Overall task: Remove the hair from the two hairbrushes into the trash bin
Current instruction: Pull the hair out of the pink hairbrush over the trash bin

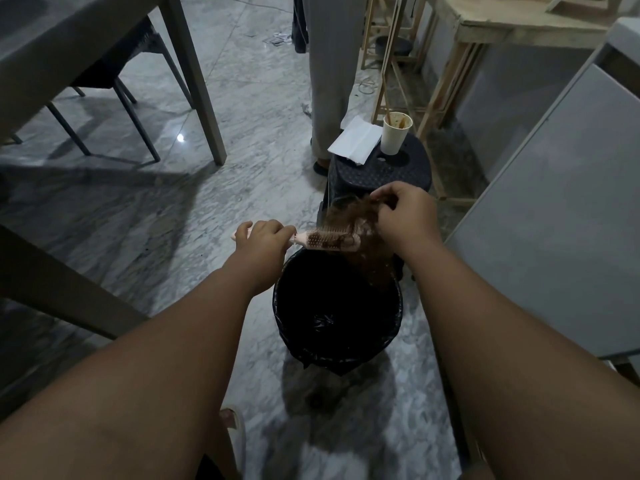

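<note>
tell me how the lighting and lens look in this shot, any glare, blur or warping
Head view: dim light; a small glare spot on the marble floor; the trash bin interior nearly black; the hair soft and blurred; wide-angle warping bends the table leg and swells the forearms.

The floor [263, 109] is polished grey-white marble, laid in large slabs, with a small bright light reflection [180, 138] on it at left. At upper left a grey table [52, 39] stands on square legs, with a dark chair [114, 64] on thin metal legs pushed beneath it. A pale wooden frame table [512, 29] occupies the upper right, and a grey cabinet [554, 216] fills the right edge. Near the centre, a dark stool [381, 171] carries 1 paper cup [396, 133] and a folded white paper [353, 140]. Behind the stool stands a person in pale trousers [329, 64].
</note>
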